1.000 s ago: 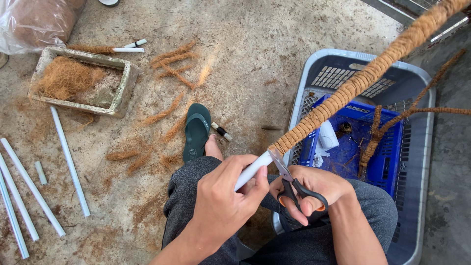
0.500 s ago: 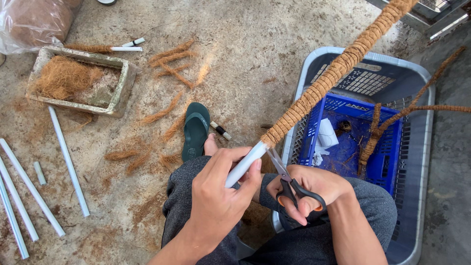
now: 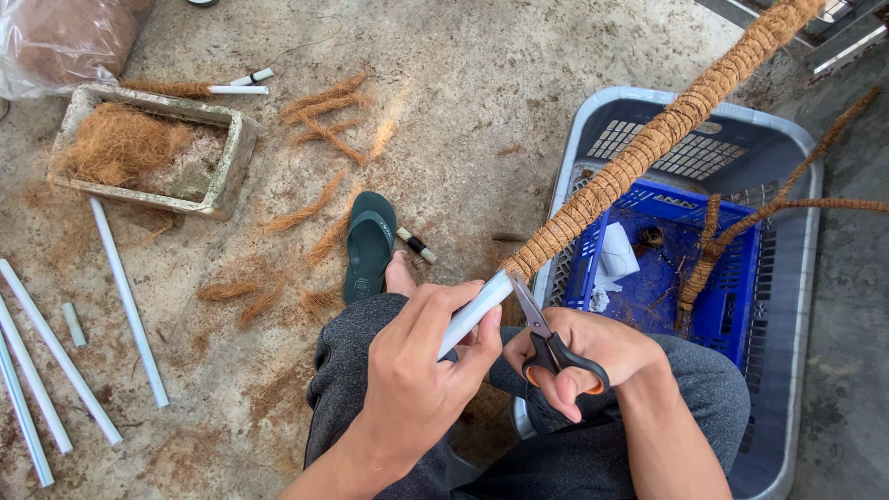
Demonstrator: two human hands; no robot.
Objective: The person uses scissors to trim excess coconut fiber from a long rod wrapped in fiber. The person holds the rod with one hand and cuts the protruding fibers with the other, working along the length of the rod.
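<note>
Gripped in the left hand (image 3: 417,370), a smooth white plastic pipe (image 3: 474,310) is wrapped in rough brown coir rope. The right hand (image 3: 579,356) holds shiny metal scissors with matt black-and-orange plastic handles (image 3: 546,343). Beyond them, a blue perforated plastic basket (image 3: 787,278) stands on rough, stained concrete floor (image 3: 482,111).

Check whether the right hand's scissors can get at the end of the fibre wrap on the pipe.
Probably yes. The right hand holds the scissors with the blades up beside the pipe, right at the wrap's lower end; the left hand grips lower down, clear of it.
</note>
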